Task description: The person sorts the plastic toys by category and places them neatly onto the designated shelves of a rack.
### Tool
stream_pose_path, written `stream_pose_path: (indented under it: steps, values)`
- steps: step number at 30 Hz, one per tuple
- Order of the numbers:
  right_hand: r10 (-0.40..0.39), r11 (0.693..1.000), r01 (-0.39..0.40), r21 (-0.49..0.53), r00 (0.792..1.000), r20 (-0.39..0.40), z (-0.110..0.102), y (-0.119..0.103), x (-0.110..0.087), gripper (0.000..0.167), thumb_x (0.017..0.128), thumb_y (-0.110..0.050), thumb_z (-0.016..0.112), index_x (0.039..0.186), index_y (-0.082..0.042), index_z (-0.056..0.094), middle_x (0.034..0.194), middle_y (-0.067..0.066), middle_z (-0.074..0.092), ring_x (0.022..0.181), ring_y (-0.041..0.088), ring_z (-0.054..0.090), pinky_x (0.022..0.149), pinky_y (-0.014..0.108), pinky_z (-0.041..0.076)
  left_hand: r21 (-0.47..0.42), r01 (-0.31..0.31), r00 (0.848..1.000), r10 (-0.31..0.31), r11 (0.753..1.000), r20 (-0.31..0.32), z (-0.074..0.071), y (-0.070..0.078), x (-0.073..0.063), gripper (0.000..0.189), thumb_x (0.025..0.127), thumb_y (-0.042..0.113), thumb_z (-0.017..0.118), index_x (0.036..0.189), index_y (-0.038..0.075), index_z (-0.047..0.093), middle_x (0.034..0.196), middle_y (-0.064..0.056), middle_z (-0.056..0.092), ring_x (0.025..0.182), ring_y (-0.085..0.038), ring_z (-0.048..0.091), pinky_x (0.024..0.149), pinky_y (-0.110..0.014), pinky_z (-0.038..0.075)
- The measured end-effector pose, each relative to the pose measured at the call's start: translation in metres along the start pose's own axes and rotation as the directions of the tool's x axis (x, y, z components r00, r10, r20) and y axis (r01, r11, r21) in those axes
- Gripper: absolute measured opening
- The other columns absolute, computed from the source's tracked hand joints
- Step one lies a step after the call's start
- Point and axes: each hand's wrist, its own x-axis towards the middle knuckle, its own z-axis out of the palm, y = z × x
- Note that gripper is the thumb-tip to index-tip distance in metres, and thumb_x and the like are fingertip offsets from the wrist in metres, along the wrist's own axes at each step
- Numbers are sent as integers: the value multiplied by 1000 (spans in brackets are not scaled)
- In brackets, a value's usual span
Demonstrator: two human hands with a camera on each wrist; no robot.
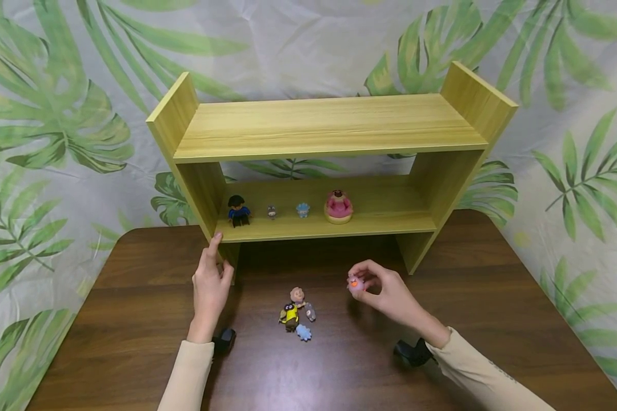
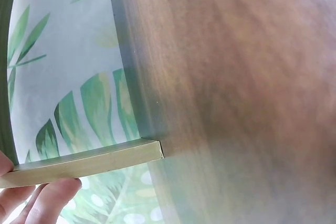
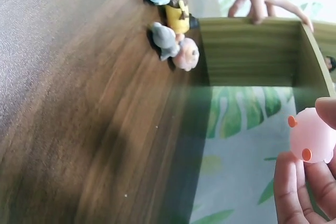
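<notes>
My right hand (image 1: 391,291) pinches a small pink bird figurine (image 1: 356,284) with an orange beak over the table, in front of the shelf unit. Its pink body and orange feet show between thumb and fingers in the right wrist view. At the left, my left hand (image 1: 212,285) touches the side panel (image 2: 100,161) of the wooden shelf unit, the index finger stretched up to the middle board's front corner. Between the hands lie several figurines: a yellow-and-brown one (image 1: 291,315), a pinkish one (image 1: 297,294), a grey one (image 1: 310,311) and a light-blue one (image 1: 304,333).
On the middle board (image 1: 380,225) stand a dark-haired figure in blue (image 1: 239,211), a tiny grey figurine (image 1: 271,212), a light-blue one (image 1: 303,210) and a pink one in a yellow-rimmed base (image 1: 339,206). Above is the top board (image 1: 329,125). Leaf-patterned cloth (image 1: 308,51) hangs behind.
</notes>
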Motion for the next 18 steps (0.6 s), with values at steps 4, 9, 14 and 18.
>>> stream_pose_path:
  steps: [4, 9, 14, 18]
  values:
    - [-6, 1000, 6, -6, 1000, -14, -6, -20, 1, 29, 76, 12, 71, 101, 4, 60, 93, 14, 65, 85, 26, 60, 71, 39, 53, -3, 2, 1000, -2, 1000, -3, 0, 0, 0, 81, 81, -16, 53, 146, 28, 30, 82, -13, 44, 51, -9, 25, 45, -30, 28]
    - [-3, 1000, 3, -8, 1000, -25, -12, -23, 2, 28, 76, 11, 72, 101, 4, 60, 93, 14, 65, 85, 24, 60, 72, 38, 52, -4, 4, 1000, -4, 1000, -4, 0, 0, -1, 81, 82, -16, 53, 146, 28, 30, 81, -13, 44, 51, -9, 25, 45, -31, 28]
    - [2, 1000, -2, 11, 999, -40, -16, -6, 2, 30, 79, 3, 73, 105, -3, 60, 97, 6, 65, 88, 17, 59, 74, 31, 51, -3, 4, 1000, -4, 1000, 0, 0, 0, -1, 81, 82, -16, 52, 146, 28, 30, 83, -14, 44, 51, -9, 25, 45, -30, 28]
    - [0, 998, 2, 58, 999, -45, -20, -2, 2, 28, 83, -3, 72, 108, -6, 59, 98, 4, 65, 88, 17, 60, 76, 27, 50, -5, 12, 1000, -12, 1000, -6, 0, 1, 0, 79, 82, -16, 52, 145, 27, 31, 83, -13, 45, 52, -10, 26, 45, -31, 28]
